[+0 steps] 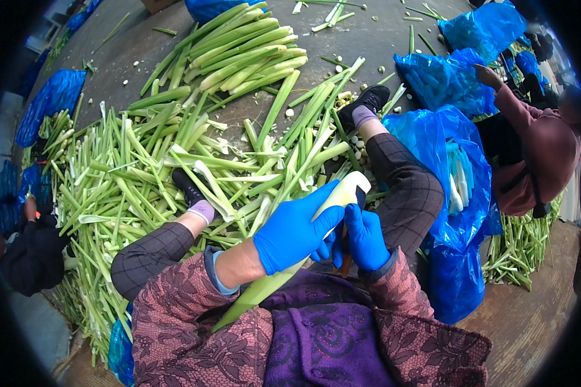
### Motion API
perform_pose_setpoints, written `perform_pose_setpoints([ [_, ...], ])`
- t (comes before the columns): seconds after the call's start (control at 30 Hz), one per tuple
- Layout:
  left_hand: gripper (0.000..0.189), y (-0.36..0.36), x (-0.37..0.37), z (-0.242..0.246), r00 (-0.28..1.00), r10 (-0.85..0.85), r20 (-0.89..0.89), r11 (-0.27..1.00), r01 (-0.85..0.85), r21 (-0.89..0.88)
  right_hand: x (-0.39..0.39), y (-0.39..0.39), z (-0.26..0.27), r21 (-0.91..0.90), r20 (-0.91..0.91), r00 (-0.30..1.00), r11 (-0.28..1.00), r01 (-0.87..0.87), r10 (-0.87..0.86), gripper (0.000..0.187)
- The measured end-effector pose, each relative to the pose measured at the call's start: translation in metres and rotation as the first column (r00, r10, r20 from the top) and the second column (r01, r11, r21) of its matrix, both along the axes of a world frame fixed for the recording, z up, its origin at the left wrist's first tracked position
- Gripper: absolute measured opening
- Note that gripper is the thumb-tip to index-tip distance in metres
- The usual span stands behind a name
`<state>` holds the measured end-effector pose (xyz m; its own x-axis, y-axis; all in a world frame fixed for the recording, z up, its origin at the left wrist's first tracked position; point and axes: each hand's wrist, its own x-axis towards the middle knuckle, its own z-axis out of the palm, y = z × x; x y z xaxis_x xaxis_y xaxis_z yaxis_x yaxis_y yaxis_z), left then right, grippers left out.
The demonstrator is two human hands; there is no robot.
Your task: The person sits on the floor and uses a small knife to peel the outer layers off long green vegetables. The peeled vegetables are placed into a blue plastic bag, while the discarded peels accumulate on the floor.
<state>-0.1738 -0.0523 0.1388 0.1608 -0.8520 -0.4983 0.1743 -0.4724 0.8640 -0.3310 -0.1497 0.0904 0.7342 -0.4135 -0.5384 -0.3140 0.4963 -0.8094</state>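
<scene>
My left hand (295, 222), in a blue disposable glove, grips a thick stalk that looks like a water bamboo shoot (341, 193). Its pale cut end points away from me, and its green lower part runs back under my left forearm to my lap. Close beside it, my right hand (368, 237), gloved too, is closed around a knife. The dark knife blade (360, 197) lies against the right side of the stalk near its tip; most of the handle is hidden by my fingers.
Peeled green husks (140, 179) cover the floor around my feet. Beyond them lies a stack of unpeeled stalks (242, 53). An open blue plastic bag (445, 188) at my right holds pale shoots. Another person (532, 155) sits farther right; a person in dark clothes (34, 256) is at left.
</scene>
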Motion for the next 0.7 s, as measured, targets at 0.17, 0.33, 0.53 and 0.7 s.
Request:
perform_pose_setpoints([
  [0.17,0.062,0.003,-0.006,-0.019,0.819,-0.054,0.572,0.993,0.103,-0.053,0.012,-0.014,0.009,0.067,-0.027,0.989,0.987,-0.144,0.146,0.059],
  [0.33,0.072,0.004,-0.007,-0.025,0.6,-0.165,0.783,0.978,0.202,0.051,0.019,-0.017,0.01,0.157,-0.053,0.975,0.966,-0.205,0.215,0.058],
  [0.53,0.075,-0.001,-0.007,-0.032,0.441,-0.269,0.856,0.951,0.262,0.164,0.032,-0.028,0.013,0.185,-0.204,0.934,0.949,-0.256,0.292,0.057],
  [0.7,0.069,-0.011,-0.001,-0.045,0.189,-0.346,0.919,0.912,0.299,0.281,0.037,-0.047,0.013,0.183,-0.293,0.865,0.911,-0.368,0.408,0.06],
])
